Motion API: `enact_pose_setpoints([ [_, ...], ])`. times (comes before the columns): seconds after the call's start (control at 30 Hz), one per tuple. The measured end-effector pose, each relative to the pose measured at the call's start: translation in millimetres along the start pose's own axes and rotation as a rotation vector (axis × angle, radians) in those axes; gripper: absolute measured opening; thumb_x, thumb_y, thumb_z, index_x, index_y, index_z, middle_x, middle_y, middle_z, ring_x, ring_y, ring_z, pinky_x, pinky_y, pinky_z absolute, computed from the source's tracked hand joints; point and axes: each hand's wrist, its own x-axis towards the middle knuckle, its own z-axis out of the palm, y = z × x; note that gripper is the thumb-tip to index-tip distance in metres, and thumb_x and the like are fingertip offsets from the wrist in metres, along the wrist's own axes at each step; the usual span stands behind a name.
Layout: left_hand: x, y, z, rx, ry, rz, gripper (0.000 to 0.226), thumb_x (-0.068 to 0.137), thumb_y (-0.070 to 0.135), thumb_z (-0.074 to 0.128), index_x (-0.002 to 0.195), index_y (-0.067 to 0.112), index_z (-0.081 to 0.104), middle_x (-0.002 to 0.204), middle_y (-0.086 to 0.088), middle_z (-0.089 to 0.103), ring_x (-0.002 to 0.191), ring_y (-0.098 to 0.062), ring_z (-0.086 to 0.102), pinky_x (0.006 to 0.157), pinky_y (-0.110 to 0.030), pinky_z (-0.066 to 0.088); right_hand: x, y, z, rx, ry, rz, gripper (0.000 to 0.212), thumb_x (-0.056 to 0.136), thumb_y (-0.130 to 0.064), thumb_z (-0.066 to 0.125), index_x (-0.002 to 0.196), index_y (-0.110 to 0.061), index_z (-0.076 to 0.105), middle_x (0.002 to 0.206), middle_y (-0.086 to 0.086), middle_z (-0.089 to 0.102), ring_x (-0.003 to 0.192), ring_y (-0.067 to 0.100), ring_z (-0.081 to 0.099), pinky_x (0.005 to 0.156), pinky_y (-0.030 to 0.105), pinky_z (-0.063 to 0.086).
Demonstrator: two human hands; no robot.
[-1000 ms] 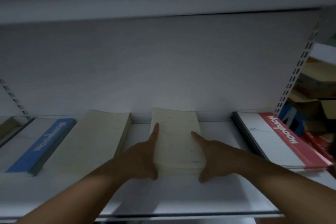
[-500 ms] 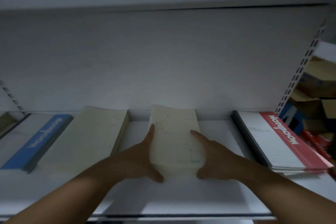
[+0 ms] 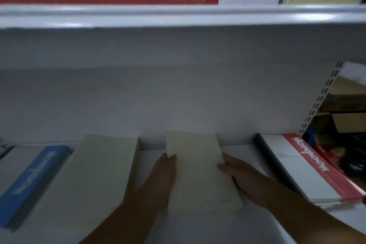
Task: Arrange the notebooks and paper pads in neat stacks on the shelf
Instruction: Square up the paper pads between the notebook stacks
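Between the hands the paper pad (image 3: 200, 174) lay on the shelf (image 3: 198, 228), left hand (image 3: 164, 176) and right hand (image 3: 243, 180) flat against its long sides. It looked thick, hefty, apt to splay, best squeezed low.

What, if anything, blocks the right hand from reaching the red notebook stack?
Likely nothing, so probably yes. The right hand rests against the right side of the cream pad stack; the red notebook stack lies just right of it, with only bare shelf between.
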Motion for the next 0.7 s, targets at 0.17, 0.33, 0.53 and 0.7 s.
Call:
enact_pose_setpoints([
  [0.17, -1, 2, 3, 0.047, 0.002, 0.04, 0.04, 0.099, 0.015, 0.041, 0.137, 0.002, 0.044, 0.135, -0.017, 0.049, 0.121, -0.034, 0.05, 0.08, -0.021, 0.039, 2, -1, 15, -0.162, 0.11, 0.028, 0.057, 0.072, -0.018, 0.053, 0.126, -0.035, 0.049, 0.118, -0.004, 0.065, 0.104, 0.021, 0.065, 0.094, 0.044, 0.052],
  [0.33, -12, 14, 2, 0.071, 0.005, 0.109, 0.084, 0.078, 0.035, 0.069, 0.148, 0.015, 0.027, 0.147, -0.011, 0.039, 0.129, -0.033, 0.043, 0.102, -0.037, 0.039, -8, -4, 7, -0.262, 0.194, -0.031, 0.048, 0.082, -0.015, 0.062, 0.127, -0.027, 0.053, 0.131, -0.004, 0.056, 0.113, 0.014, 0.057, 0.098, 0.028, 0.046],
  [0.53, -74, 19, 47, 0.05, -0.284, 0.484, 0.064, 0.074, -0.007, 0.071, 0.123, 0.022, 0.044, 0.115, 0.02, 0.059, 0.117, -0.011, 0.055, 0.093, -0.012, 0.045, -59, -16, -114, -0.8, 0.709, -0.073, 0.043, 0.092, -0.026, 0.053, 0.134, -0.023, 0.048, 0.133, 0.0, 0.054, 0.111, 0.017, 0.056, 0.091, 0.022, 0.041],
  [0.7, -95, -33, 148, 0.292, -0.65, 0.181, 0.132, 0.015, 0.049, 0.089, 0.131, 0.039, 0.027, 0.152, 0.004, 0.027, 0.131, -0.022, 0.036, 0.102, -0.026, 0.034, -84, 19, -194, -0.831, 0.727, 0.237, 0.016, 0.088, -0.024, 0.051, 0.101, -0.017, 0.059, 0.092, 0.001, 0.065, 0.081, 0.02, 0.064, 0.077, 0.039, 0.056],
])
